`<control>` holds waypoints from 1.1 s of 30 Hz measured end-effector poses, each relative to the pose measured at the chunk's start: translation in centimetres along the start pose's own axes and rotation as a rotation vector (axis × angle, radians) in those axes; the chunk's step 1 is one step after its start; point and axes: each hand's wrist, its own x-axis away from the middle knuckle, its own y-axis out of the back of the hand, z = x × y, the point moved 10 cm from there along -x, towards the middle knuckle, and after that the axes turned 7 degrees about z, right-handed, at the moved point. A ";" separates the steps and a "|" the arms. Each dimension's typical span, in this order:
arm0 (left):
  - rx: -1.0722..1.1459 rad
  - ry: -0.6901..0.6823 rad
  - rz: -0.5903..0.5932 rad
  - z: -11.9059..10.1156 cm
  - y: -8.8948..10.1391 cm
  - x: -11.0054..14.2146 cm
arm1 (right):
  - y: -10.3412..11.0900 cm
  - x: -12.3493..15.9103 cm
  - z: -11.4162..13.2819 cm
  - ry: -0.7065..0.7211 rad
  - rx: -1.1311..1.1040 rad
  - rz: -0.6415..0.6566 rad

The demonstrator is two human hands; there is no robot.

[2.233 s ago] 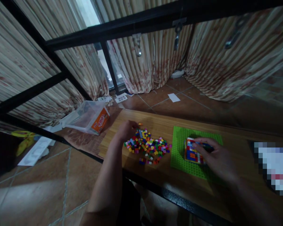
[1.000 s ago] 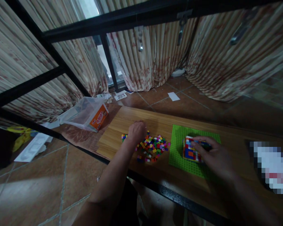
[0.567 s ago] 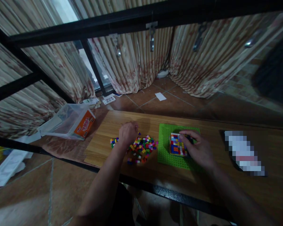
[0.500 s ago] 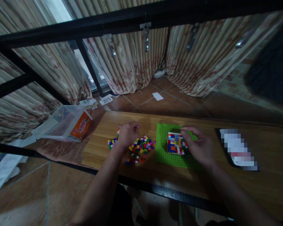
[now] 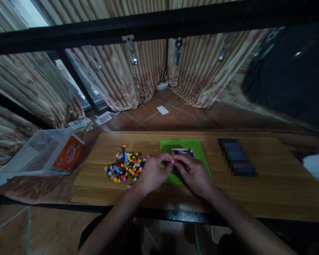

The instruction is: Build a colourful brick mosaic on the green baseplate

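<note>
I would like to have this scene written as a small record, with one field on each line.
left hand: fingertips at a small pink brick
right hand: fingertips at the same brick
holding hand: cannot tell
green baseplate: under the multicoloured build, which the hands partly hide
loose bricks: piled left of the baseplate
clear box: left of the wooden tabletop, orange label

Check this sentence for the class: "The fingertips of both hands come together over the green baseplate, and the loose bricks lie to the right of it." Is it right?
Not quite: the head view shows the loose bricks to the left of the green baseplate. The fingertips of the left hand and right hand do come together over it.
</note>
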 end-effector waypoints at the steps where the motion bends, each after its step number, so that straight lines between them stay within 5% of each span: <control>1: -0.020 0.002 -0.016 -0.1 0.0 0.0 | 0.2 0.0 -0.2 -0.011 -0.013 -0.013; 15: -0.048 0.080 -0.188 0.4 -0.1 0.2 | 0.5 0.6 -0.8 -0.061 0.022 -0.093; 27: -0.108 0.194 -0.167 1.8 0.3 0.1 | 3.8 0.3 -3.0 -0.111 0.173 -0.126; 33: -0.187 0.200 -0.096 2.2 -0.6 -0.1 | 3.8 0.4 -3.6 -0.116 0.237 -0.107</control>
